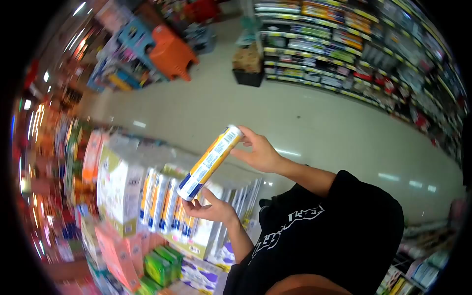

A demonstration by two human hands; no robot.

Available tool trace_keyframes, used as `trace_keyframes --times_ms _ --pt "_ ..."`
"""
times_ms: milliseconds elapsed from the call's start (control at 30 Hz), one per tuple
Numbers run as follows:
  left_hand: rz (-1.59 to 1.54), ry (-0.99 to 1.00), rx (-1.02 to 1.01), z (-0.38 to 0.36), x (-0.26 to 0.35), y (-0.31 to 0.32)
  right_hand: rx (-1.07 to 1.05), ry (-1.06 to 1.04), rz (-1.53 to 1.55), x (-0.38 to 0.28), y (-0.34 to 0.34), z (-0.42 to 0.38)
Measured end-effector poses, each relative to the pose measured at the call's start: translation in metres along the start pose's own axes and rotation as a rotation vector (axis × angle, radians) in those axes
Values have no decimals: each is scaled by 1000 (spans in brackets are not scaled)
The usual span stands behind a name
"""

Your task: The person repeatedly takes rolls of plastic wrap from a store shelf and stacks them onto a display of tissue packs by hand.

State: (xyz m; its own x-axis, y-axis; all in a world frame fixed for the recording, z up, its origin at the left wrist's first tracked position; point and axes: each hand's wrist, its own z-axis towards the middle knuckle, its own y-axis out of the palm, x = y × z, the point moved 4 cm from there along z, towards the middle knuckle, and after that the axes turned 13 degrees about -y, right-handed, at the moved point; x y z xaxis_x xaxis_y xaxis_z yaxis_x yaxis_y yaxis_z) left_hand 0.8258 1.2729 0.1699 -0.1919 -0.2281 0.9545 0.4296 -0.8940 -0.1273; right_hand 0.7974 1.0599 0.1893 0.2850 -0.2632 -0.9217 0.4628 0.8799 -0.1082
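A long cylindrical pack (210,162), wrapped in orange, white and dark blue with a barcode near its upper end, is held at a slant between my two hands. My right hand (259,151) grips the upper end, thumb and fingers around it. Beneath the lower, dark blue end, my left hand (212,208) holds it with curled fingers. Similar orange, white and blue packs (158,201) stand in a row just left of my left hand, partly covered by it. What is inside the wrapping does not show.
A white and olive carton (118,182) stands beside the row, with pink boxes (118,250) and green packs (163,263) lower down. Stocked shelves (339,44) line the upper right. Orange and blue stools (167,51) and a black bin (248,73) stand across the shiny floor (295,118).
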Motion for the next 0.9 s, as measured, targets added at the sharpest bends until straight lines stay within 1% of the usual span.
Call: trace_keyframes --times_ms 33,167,233,267,333,367,400,433,467,500,567,600,667,733,900 --pt "-53 5 -54 -12 7 21 36 6 15 -2 -28 -3" --pt "-221 29 -241 -78 41 116 245 -12 -87 -8 -150 -22" --pt "-309 -13 -435 -117 62 166 428 -37 -112 -8 -214 -35" --pt "-329 -11 -469 -140 69 189 462 -44 -134 -4 -245 -43" --pt "-421 -13 -707 -188 81 237 723 -114 -201 4 -303 -67" --pt "-436 -5 -759 -211 89 257 773 -118 -223 5 -330 -78" --pt "-421 -2 -851 -234 96 274 875 -158 -214 3 -354 -91" --pt "-406 -3 -944 -252 101 286 975 -198 -213 0 -371 -104" --pt "-442 -15 -1012 -273 107 302 1037 -194 -216 -3 -391 -117" --pt "-457 -22 -1066 -293 111 317 1081 -191 -252 -5 -408 -127" --pt "-542 18 -1135 -327 120 341 1192 -303 -188 -8 -436 -141" --pt "-611 -31 -1206 -342 124 352 1229 -306 -231 -8 -446 -147" --pt "-670 -39 -1283 -363 135 365 1344 -355 -146 -4 -461 -155" --pt "-719 6 -1329 -379 142 381 1388 -353 -163 -6 -477 -160" --pt "-749 14 -1354 -406 150 431 1427 -389 -131 8 -519 -137"
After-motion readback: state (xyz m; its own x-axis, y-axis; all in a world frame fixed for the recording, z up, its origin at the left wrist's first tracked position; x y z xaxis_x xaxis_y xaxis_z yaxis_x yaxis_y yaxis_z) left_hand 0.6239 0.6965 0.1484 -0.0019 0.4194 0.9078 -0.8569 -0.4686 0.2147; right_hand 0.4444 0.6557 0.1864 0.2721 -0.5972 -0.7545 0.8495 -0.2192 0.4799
